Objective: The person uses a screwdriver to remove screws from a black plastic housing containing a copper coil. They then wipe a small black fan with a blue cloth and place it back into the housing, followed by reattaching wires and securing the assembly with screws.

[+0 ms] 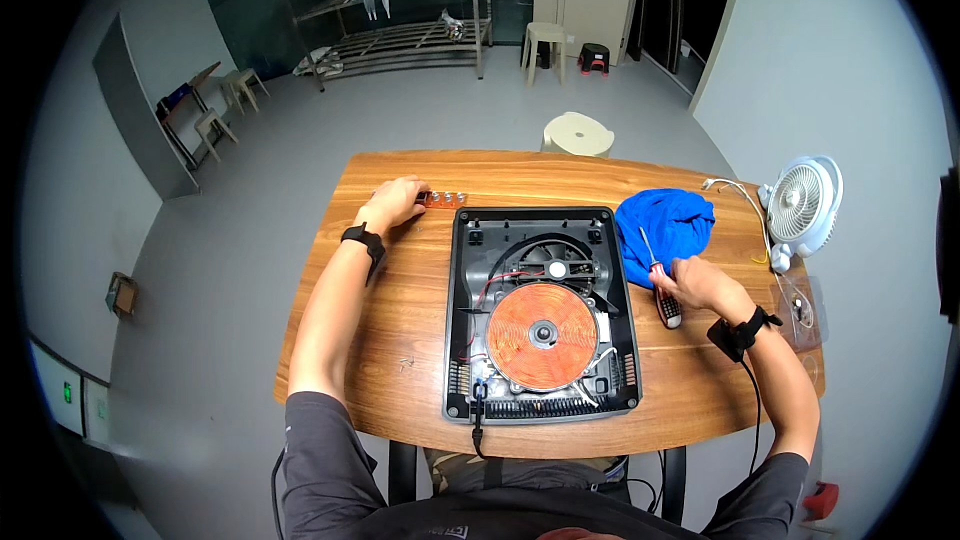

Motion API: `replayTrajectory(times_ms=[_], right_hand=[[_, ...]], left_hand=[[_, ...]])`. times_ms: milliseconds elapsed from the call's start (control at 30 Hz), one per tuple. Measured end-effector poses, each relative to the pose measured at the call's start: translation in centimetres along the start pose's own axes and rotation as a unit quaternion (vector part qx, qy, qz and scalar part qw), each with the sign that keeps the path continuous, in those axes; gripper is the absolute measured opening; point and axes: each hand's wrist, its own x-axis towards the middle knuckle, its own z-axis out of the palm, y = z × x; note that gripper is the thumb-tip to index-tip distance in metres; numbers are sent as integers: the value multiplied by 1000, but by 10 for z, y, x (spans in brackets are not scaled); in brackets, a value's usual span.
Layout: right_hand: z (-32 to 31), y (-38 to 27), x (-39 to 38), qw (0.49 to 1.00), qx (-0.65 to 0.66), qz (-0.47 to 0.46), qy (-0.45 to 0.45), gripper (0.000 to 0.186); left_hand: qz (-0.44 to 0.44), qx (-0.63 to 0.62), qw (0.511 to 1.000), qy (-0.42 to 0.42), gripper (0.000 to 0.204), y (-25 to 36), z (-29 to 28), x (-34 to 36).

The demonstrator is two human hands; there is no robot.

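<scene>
An opened induction cooker [628,380] lies on the wooden table in front of me, its black housing facing up. Inside it show a round copper coil [515,335], a small cooling fan [556,268] and thin red and white wires. Beyond its far left corner, my left hand [398,202] has its fingers closed on the end of a small orange-red circuit board [444,200] with several round silvery parts. To the right of the housing, my right hand [700,283] grips a screwdriver [668,311] with a red and black handle, its shaft pointing away from me.
A crumpled blue cloth [680,220] lies beyond my right hand. At the table's right edge stand a white desk fan [803,198] and a clear plastic tray [806,322]. Several small screws [406,364] lie left of the cooker. A stool [578,134] stands behind the table.
</scene>
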Motion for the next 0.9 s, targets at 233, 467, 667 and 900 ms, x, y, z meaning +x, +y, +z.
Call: replayTrajectory(times_ms=[233, 467, 667, 900], right_hand=[[-41, -27, 38, 988, 31, -61, 141, 45], [-64, -92, 73, 971, 26, -145, 191, 39], [-65, -123, 91, 963, 23, -188, 191, 34], [-65, -126, 88, 955, 33, -209, 208, 31]], left_hand=[[35, -7, 999, 1, 42, 8, 3, 13], [64, -14, 998, 14, 35, 6, 6, 16], [77, -31, 996, 41, 36, -7, 11, 23], [100, -82, 986, 107, 37, -4, -20, 11]])
